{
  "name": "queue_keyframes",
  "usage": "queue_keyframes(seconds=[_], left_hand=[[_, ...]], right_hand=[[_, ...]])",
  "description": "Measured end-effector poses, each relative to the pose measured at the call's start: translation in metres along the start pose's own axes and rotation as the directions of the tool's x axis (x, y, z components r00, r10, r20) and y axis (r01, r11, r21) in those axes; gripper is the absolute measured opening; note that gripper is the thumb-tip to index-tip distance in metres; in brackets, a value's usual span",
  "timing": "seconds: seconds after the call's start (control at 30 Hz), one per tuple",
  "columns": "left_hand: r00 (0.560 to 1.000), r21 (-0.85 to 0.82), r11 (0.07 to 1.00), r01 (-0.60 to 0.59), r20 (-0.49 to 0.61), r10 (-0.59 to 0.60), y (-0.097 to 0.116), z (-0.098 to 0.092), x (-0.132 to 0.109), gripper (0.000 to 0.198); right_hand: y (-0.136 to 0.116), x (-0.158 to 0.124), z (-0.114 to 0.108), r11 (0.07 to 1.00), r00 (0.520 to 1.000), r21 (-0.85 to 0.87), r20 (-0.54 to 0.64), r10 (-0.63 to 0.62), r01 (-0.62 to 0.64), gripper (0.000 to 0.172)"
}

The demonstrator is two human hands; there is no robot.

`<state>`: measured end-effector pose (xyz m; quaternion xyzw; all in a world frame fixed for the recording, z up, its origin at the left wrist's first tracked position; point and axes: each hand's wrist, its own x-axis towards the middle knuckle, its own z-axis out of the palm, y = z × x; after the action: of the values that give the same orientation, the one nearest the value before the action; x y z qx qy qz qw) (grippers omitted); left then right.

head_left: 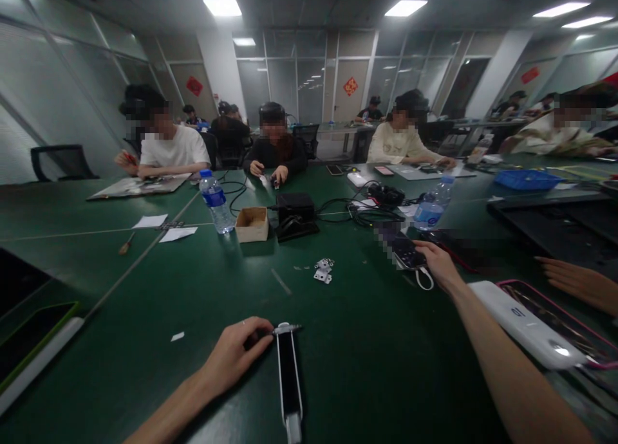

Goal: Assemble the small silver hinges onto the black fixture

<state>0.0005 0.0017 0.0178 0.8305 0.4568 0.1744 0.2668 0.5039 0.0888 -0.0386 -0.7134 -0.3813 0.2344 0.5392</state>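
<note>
My left hand (236, 349) is closed, thumb and forefinger pinching one end of a small metal rod (288, 329). This rod lies across the far end of a long, narrow device with a black face and white frame (288, 376), which rests on the table. At the right, my right hand (438, 265) grips the near edge of a dark phone (409, 251), partly pixelated. A white strap or cable loop (425, 279) hangs from the phone. Between the hands sits a small cluster of silver metal brackets (324, 271).
Ahead stand a left water bottle (217, 203), a cardboard box (252, 225), a black box (295, 207) and a right water bottle (433, 204). A white power bank (526, 325) lies right, near another person's hand (579, 280). Several people sit around the green table (232, 283).
</note>
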Motion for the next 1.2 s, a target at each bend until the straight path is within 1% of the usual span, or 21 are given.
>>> queue_keyframes(seconds=[0.13,0.2,0.23,0.27,0.3,0.33,0.37,0.4,0.43,0.47,0.5,0.53,0.57,0.6,0.63,0.67,0.7,0.8,0.87,1.0,1.2], left_hand=[[1.000,-0.010,1.000,0.000,0.000,0.000,0.000,0.000,0.000,0.021],[1.000,-0.012,1.000,-0.002,0.003,0.002,-0.001,0.000,0.000,0.021],[1.000,-0.012,1.000,-0.002,0.004,0.002,-0.001,0.001,0.000,0.020],[1.000,-0.013,1.000,-0.002,0.004,0.002,-0.002,0.001,0.000,0.020],[1.000,-0.014,1.000,-0.002,0.003,0.002,-0.002,0.001,-0.001,0.020],[1.000,-0.015,1.000,-0.003,0.003,0.003,-0.002,0.001,-0.001,0.020],[1.000,-0.016,1.000,-0.003,-0.005,0.003,-0.002,0.001,-0.001,0.019],[1.000,-0.022,1.000,-0.003,0.001,0.003,-0.002,0.001,-0.001,0.019],[1.000,-0.026,1.000,-0.002,0.009,0.002,-0.002,0.001,-0.001,0.019],[1.000,-0.027,1.000,0.002,0.015,-0.002,-0.002,0.002,-0.001,0.019],[1.000,-0.025,1.000,0.006,0.016,-0.005,-0.002,0.002,-0.001,0.019],[1.000,-0.023,1.000,0.009,0.014,-0.008,-0.002,0.003,-0.001,0.018],[1.000,-0.020,1.000,0.011,0.008,-0.011,-0.001,0.003,0.000,0.018],[1.000,-0.018,1.000,0.011,0.000,-0.011,-0.001,0.004,0.000,0.018],[1.000,-0.016,1.000,0.011,-0.006,-0.011,-0.001,0.005,0.000,0.018],[1.000,-0.014,1.000,0.011,-0.013,-0.011,-0.001,0.006,-0.001,0.017],[1.000,-0.014,1.000,0.011,-0.015,-0.011,-0.001,0.006,-0.001,0.017],[1.000,-0.010,1.000,0.016,-0.019,-0.017,-0.002,0.008,-0.002,0.017],[1.000,-0.004,1.000,0.018,-0.024,-0.018,-0.003,0.009,-0.002,0.017],[1.000,0.002,1.000,0.012,-0.021,-0.012,-0.007,0.012,-0.002,0.017],[1.000,-0.002,1.000,0.002,-0.021,-0.002,-0.007,0.011,-0.002,0.018]], right_hand=[[-0.003,-0.003,0.000,1.000,1.000,-0.004,0.009,0.021,-0.021,0.035],[-0.009,-0.005,-0.002,0.999,1.000,-0.025,0.012,0.022,-0.022,0.035],[-0.015,-0.008,-0.003,0.998,1.000,-0.065,-0.017,0.002,-0.003,0.035],[-0.023,-0.012,-0.004,0.991,0.997,-0.128,-0.068,-0.047,0.038,0.036],[-0.033,-0.018,-0.003,0.971,0.981,-0.218,-0.143,-0.129,0.096,0.036],[-0.044,-0.027,0.000,0.931,0.942,-0.326,-0.227,-0.247,0.166,0.037],[-0.057,-0.039,0.006,0.873,0.878,-0.413,-0.276,-0.391,0.259,0.036],[-0.069,-0.055,0.014,0.822,0.817,-0.448,-0.283,-0.503,0.351,0.033],[-0.081,-0.074,0.025,0.780,0.784,-0.433,-0.223,-0.579,0.452,0.028],[-0.092,-0.095,0.039,0.734,0.767,-0.380,-0.093,-0.635,0.563,0.022],[-0.100,-0.119,0.055,0.676,0.724,-0.289,0.103,-0.682,0.678,0.018],[-0.106,-0.142,0.071,0.609,0.630,-0.175,0.311,-0.712,0.774,0.016],[-0.111,-0.165,0.086,0.551,0.511,-0.070,0.485,-0.710,0.832,0.016],[-0.114,-0.185,0.099,0.526,0.419,-0.003,0.609,-0.673,0.851,0.015],[-0.115,-0.202,0.110,0.525,0.358,0.031,0.697,-0.622,0.851,0.018],[-0.116,-0.215,0.118,0.542,0.330,0.045,0.750,-0.573,0.839,0.023],[-0.116,-0.224,0.123,0.561,0.319,0.047,0.783,-0.534,0.827,0.026],[-0.115,-0.231,0.128,0.611,0.328,0.039,0.815,-0.478,0.791,0.027],[-0.113,-0.227,0.129,0.623,0.330,0.053,0.811,-0.482,0.780,0.023],[-0.109,-0.222,0.130,0.622,0.310,0.091,0.805,-0.505,0.777,0.015],[-0.109,-0.223,0.131,0.607,0.296,0.097,0.805,-0.514,0.789,0.014]])
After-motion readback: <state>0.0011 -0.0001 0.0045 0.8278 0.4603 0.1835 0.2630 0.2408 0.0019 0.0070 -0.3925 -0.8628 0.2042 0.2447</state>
